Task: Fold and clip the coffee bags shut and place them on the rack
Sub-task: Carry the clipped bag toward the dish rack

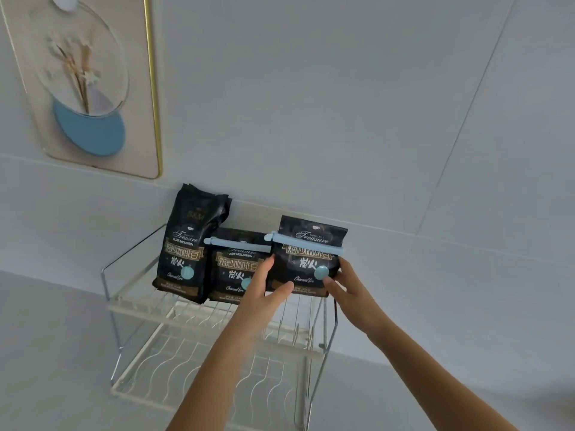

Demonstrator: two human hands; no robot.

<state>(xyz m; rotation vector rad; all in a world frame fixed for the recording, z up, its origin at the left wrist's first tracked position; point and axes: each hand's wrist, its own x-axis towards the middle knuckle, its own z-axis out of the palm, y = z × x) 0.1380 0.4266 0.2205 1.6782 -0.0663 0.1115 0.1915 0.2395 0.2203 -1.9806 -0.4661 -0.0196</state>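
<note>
The coffee bag [311, 259], with a blue clip [306, 244] across its folded top, is at the right end of the wire rack [140, 312], on the upper tier. The left hand [264, 290] and right hand [348, 284] grip its sides, thumbs on the front. Just beside it on the left stands a second clipped bag [233, 269], then a taller unclipped bag [189, 244]. The labels read "Treasure" and "BLUE MOUNTAIN".

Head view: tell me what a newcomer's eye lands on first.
Three black coffee bags crowd the top shelf of the wire rack. The left hand and right hand hold the right bag, closed with a blue clip like the middle bag; the tall left bag has none. A gold-framed picture hangs upper left.
</note>
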